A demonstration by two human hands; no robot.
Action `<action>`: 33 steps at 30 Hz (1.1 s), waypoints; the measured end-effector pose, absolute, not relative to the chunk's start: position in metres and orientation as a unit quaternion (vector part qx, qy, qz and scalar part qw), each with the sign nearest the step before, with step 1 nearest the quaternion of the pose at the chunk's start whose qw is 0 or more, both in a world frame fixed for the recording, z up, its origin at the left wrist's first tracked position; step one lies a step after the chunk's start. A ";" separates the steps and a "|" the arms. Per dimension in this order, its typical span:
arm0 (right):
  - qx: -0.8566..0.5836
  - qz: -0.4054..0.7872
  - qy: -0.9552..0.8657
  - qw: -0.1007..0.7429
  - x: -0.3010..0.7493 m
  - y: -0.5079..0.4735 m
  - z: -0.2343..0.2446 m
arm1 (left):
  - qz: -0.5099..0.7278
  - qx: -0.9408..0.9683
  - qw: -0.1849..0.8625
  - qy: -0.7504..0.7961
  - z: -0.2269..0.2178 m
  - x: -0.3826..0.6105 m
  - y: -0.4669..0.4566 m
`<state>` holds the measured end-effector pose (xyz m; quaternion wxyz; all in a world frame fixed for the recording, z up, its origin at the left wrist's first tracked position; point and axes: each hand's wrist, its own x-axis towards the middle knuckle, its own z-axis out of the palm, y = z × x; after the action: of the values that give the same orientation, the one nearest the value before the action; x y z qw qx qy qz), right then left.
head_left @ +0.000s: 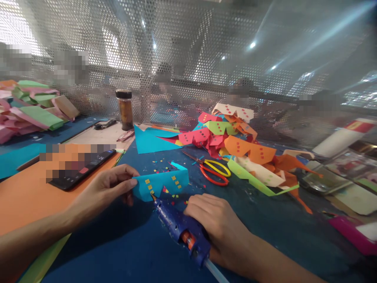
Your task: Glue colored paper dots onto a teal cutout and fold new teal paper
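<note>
A blue paper mask [160, 182] with small yellow squares in two groups is pinched at its left end by my left hand [116, 184]. My right hand [213, 220] is wrapped round a dark blue hot glue gun [172, 222], its fingers partly hidden behind the body. The gun's nozzle points up and left and meets the mask's lower left part, by the lowest yellow square there. Tiny coloured paper squares [173, 195] lie scattered around the mask. Red-and-yellow handled scissors [212, 171] rest beyond my right hand.
Finished-looking paper masks [250, 149] are heaped at the back right. A phone [84, 169] lies on orange paper [23, 208] at the left. A dark-lidded jar [126, 112] stands near the perforated metal screen [188, 51]. Folded paper [38, 114] is piled far left.
</note>
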<state>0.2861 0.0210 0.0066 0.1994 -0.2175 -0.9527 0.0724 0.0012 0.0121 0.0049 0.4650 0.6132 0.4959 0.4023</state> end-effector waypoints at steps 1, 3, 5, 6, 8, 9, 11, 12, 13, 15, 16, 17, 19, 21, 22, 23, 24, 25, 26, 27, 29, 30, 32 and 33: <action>-0.218 0.072 -0.953 0.199 0.286 0.021 0.006 | 0.403 0.613 0.467 0.494 0.004 0.001 0.012; -0.217 0.073 -0.953 0.199 0.287 0.021 0.006 | 0.402 0.613 0.469 0.492 0.004 0.000 0.012; -0.215 0.073 -0.953 0.202 0.287 0.020 0.008 | 0.400 0.613 0.467 0.496 0.004 0.000 0.012; -0.215 0.074 -0.952 0.203 0.287 0.019 0.008 | 0.400 0.612 0.466 0.499 0.004 0.000 0.012; -0.217 0.075 -0.951 0.206 0.287 0.019 0.010 | 0.401 0.611 0.462 0.502 0.005 0.001 0.012; -0.219 0.075 -0.950 0.208 0.287 0.019 0.010 | 0.403 0.610 0.462 0.502 0.006 0.001 0.012; -0.224 0.073 -0.949 0.208 0.287 0.019 0.010 | 0.404 0.609 0.463 0.501 0.006 0.001 0.012; -0.227 0.071 -0.949 0.206 0.287 0.019 0.010 | 0.405 0.609 0.463 0.501 0.006 0.001 0.012; -0.227 0.071 -0.950 0.204 0.287 0.020 0.010 | 0.404 0.609 0.464 0.501 0.006 0.001 0.012; -0.226 0.070 -0.950 0.202 0.288 0.021 0.008 | 0.403 0.609 0.465 0.501 0.005 0.001 0.012; -0.224 0.071 -0.951 0.202 0.288 0.021 0.008 | 0.403 0.609 0.464 0.501 0.005 0.000 0.012; -0.223 0.071 -0.951 0.202 0.288 0.021 0.008 | 0.403 0.610 0.464 0.501 0.005 0.000 0.012; -0.223 0.071 -0.951 0.201 0.288 0.021 0.007 | 0.404 0.609 0.463 0.502 0.005 0.000 0.011; -0.223 0.074 -0.951 0.200 0.288 0.020 0.007 | 0.405 0.607 0.461 0.505 0.005 0.000 0.012; -0.223 0.075 -0.951 0.202 0.288 0.020 0.008 | 0.404 0.606 0.461 0.506 0.005 0.000 0.012; -0.224 0.075 -0.950 0.203 0.288 0.020 0.008 | 0.404 0.606 0.462 0.506 0.005 0.000 0.012; -0.224 0.076 -0.950 0.204 0.288 0.020 0.008 | 0.404 0.606 0.463 0.506 0.005 0.000 0.012; -0.225 0.077 -0.949 0.206 0.288 0.020 0.008 | 0.403 0.606 0.464 0.505 0.005 0.000 0.012; -0.227 0.079 -0.949 0.206 0.287 0.020 0.008 | 0.402 0.605 0.466 0.505 0.005 0.000 0.012; -0.228 0.081 -0.948 0.205 0.287 0.020 0.008 | 0.401 0.605 0.468 0.504 0.005 0.000 0.012; -0.231 0.090 -0.948 0.199 0.287 0.020 0.007 | 0.400 0.603 0.472 0.503 0.005 0.000 0.012; -0.232 0.092 -0.948 0.196 0.287 0.020 0.007 | 0.401 0.603 0.473 0.502 0.005 0.000 0.012; -0.233 0.093 -0.949 0.193 0.287 0.020 0.006 | 0.401 0.603 0.474 0.501 0.005 0.001 0.012; -0.232 0.091 -0.949 0.194 0.287 0.019 0.006 | 0.401 0.603 0.474 0.500 0.005 0.001 0.013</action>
<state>0.2874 0.0195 0.0058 0.1942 -0.2322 -0.9487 0.0915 0.0008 0.0125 0.0046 0.4744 0.6030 0.5005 0.4011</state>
